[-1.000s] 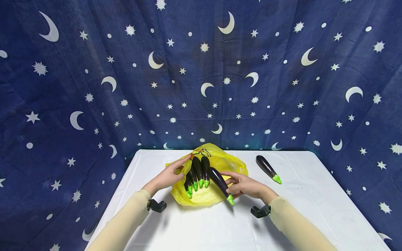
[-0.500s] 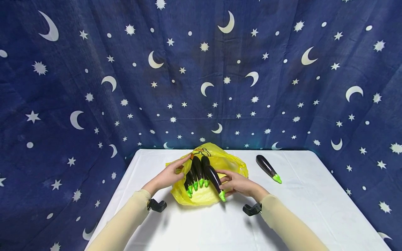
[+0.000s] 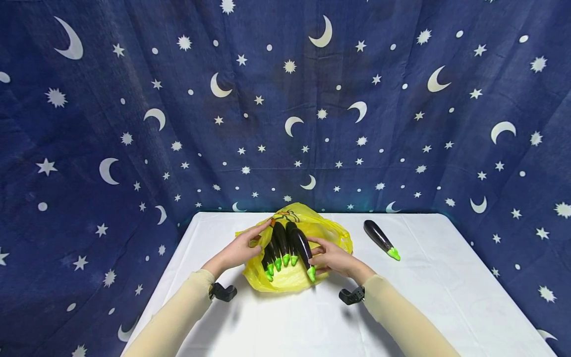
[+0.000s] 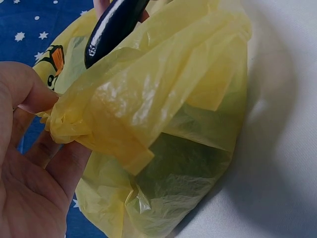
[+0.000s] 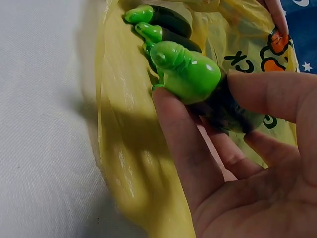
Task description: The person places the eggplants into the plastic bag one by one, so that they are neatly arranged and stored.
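Note:
A yellow plastic bag (image 3: 285,282) lies on its side with its mouth facing me. Inside it, several dark eggplants (image 3: 280,238) with green stems rest side by side at the left. My left hand (image 3: 238,252) pinches the gathered left edge of the bag (image 4: 114,109), thumb on one side and fingers on the other. With my right hand (image 3: 332,256) I hold another eggplant (image 3: 302,248) by its stem end, over the bag's opening. In the right wrist view its green cap (image 5: 190,74) sits between thumb and fingers, in front of the other eggplants' stems (image 5: 148,32).
One more eggplant (image 3: 380,238) lies on the white table (image 3: 428,297), to the right of the bag. A blue curtain (image 3: 285,99) with moons and stars hangs behind the table and along both sides.
My right hand has moved left with its eggplant, from the bag's right edge to beside the eggplants inside, and the eggplant stands more upright in view. The left hand has stayed put.

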Action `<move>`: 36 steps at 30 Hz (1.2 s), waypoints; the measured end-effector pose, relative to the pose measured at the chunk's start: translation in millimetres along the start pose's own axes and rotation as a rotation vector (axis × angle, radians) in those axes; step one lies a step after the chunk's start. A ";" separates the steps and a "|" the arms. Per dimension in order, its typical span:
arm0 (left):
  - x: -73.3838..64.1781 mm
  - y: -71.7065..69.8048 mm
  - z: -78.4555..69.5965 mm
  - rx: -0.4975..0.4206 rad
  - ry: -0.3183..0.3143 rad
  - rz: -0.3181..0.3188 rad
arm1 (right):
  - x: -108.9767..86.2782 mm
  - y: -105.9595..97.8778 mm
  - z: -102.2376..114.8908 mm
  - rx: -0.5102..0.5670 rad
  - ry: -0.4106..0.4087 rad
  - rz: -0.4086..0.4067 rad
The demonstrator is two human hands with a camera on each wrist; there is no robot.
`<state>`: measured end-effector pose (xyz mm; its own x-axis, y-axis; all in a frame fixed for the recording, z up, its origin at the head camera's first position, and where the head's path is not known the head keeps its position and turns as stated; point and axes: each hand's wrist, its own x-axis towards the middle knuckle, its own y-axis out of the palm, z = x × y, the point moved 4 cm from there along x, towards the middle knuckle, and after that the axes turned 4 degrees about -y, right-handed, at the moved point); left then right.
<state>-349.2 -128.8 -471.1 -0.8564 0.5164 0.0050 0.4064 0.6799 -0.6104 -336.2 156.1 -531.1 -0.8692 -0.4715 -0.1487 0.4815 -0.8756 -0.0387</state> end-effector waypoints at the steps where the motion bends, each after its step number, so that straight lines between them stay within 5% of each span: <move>1: -0.1 0.0 0.0 0.000 -0.002 -0.001 | 0.8 0.0 -0.1 -0.001 -0.005 -0.006; 36: -0.2 -1.7 1.2 -0.029 0.009 0.000 | 51.6 0.5 -6.3 -0.110 0.058 -0.360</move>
<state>-350.1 -130.6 -471.0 -0.8532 0.5214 0.0122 0.4161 0.6946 -0.5868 -380.1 132.0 -545.0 -0.9788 -0.1262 -0.1616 0.1582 -0.9661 -0.2038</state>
